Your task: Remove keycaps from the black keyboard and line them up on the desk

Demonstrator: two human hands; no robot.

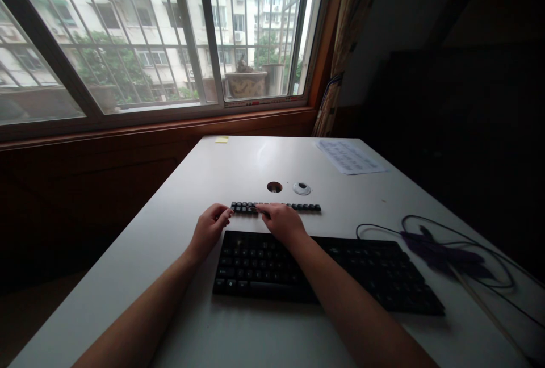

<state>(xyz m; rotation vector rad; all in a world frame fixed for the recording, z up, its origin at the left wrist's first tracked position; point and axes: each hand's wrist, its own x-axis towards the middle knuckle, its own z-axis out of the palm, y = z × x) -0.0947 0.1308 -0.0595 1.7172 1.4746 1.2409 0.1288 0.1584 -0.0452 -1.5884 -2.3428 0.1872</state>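
A black keyboard [340,271] lies on the white desk [255,163] in front of me. Just beyond its top edge runs a row of loose black keycaps [298,207]. My right hand [281,223] reaches over the keyboard's upper left corner, and its curled fingers pinch at the left part of the keycap row. My left hand [209,229] rests on the desk beside the keyboard's left end, fingers curled, its fingertips close to the left end of the row. What either hand holds is too small to make out.
A round cable hole [275,187] and its white cap [302,188] sit behind the keycaps. A printed sheet [349,157] lies far right, a yellow sticky note [222,139] at the far edge. Black cable [460,243] and a purple brush-like tool [438,251] lie right. Window behind.
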